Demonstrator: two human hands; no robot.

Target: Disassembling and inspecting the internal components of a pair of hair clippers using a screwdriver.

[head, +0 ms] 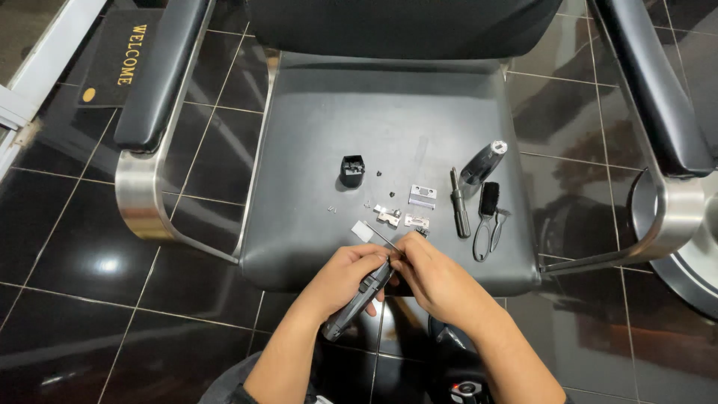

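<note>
- The left hand (340, 280) is wrapped around a dark hair clipper body (357, 301) at the front edge of the chair seat (314, 135).
- The right hand (437, 280) pinches a thin screwdriver (383, 238) at the clipper's head.
- Just beyond lie small metal blade parts (421, 196), tiny screws, a black cap (352, 169), a black brush (489, 200) and a second tool (459, 213).
- Far left on the floor: a black rectangular doormat (120, 56) with yellow lettering.

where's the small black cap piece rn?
The black cap piece sits on the chair seat, left of centre in the head view, left of the small metal blade parts, beyond both hands.
</note>
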